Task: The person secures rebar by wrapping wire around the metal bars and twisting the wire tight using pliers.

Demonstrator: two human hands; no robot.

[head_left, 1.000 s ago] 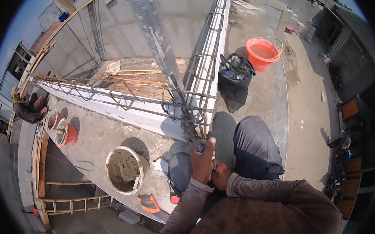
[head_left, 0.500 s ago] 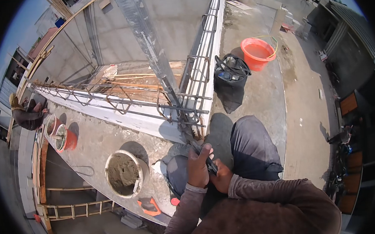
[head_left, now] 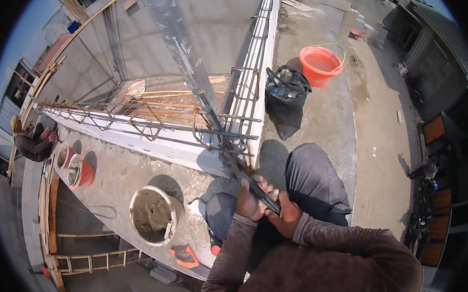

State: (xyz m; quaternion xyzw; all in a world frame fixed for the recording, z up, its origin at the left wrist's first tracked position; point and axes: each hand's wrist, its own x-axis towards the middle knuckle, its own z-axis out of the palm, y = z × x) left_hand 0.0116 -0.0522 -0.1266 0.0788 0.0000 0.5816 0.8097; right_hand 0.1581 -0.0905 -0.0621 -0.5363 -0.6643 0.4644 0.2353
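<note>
Both my hands are in front of my lap, on a dark, narrow, bar-shaped tool (head_left: 264,195) whose exact kind I cannot make out. My left hand (head_left: 249,203) cradles it from beneath, thumb up and fingers curled on its far side. At its near end, my right hand (head_left: 288,215) grips it with the thumb along it. The tool points away from me to the corner where steel rebar cages (head_left: 233,140) meet over white block walls. Its far tip is hard to separate from that corner.
A bucket of wet mortar (head_left: 177,213) stands left, with an orange-handled saw (head_left: 184,256) near the slab edge. A black bag (head_left: 286,102) and a red tub (head_left: 320,66) are at the right. Further left are smaller buckets (head_left: 85,174) and a crouching person (head_left: 32,139).
My left hand has turned and its fingers have loosened, so more of the dark tool shows. My right hand has shifted slightly right along with the tool's near end.
</note>
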